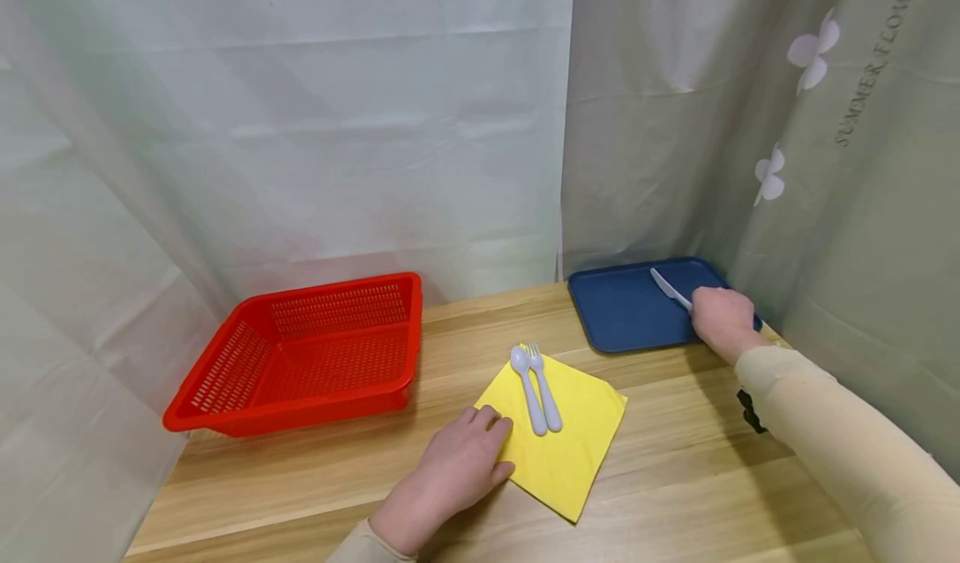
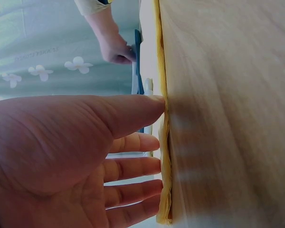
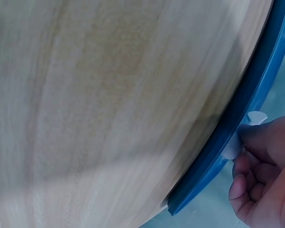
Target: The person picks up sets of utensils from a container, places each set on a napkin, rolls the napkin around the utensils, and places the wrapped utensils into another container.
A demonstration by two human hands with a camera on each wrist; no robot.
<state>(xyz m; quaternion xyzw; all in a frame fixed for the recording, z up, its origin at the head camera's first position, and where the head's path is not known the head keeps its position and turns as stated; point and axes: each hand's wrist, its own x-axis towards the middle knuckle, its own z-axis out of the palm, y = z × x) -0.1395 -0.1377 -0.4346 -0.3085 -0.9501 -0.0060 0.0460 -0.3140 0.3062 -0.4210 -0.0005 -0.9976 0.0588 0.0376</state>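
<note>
Over the blue tray (image 1: 622, 321) at the right, my right hand (image 1: 722, 317) pinches the handle of a pale plastic knife (image 1: 667, 288); its blade points to the back left. The right wrist view shows the curled fingers (image 3: 249, 190) of that hand beside the tray's rim. My left hand (image 1: 463, 456) rests its fingertips on the left edge of a folded yellow napkin (image 1: 581, 454). Its fingers look fairly straight in the left wrist view. On the napkin a pale spoon (image 1: 529, 392) and a matching fork (image 1: 547, 388) lie side by side.
A red plastic basket (image 1: 337, 396) with slotted sides stands on the wooden table (image 1: 315, 496) at the left. Pale curtains (image 1: 375, 171) hang behind and on both sides, close to the basket and the tray.
</note>
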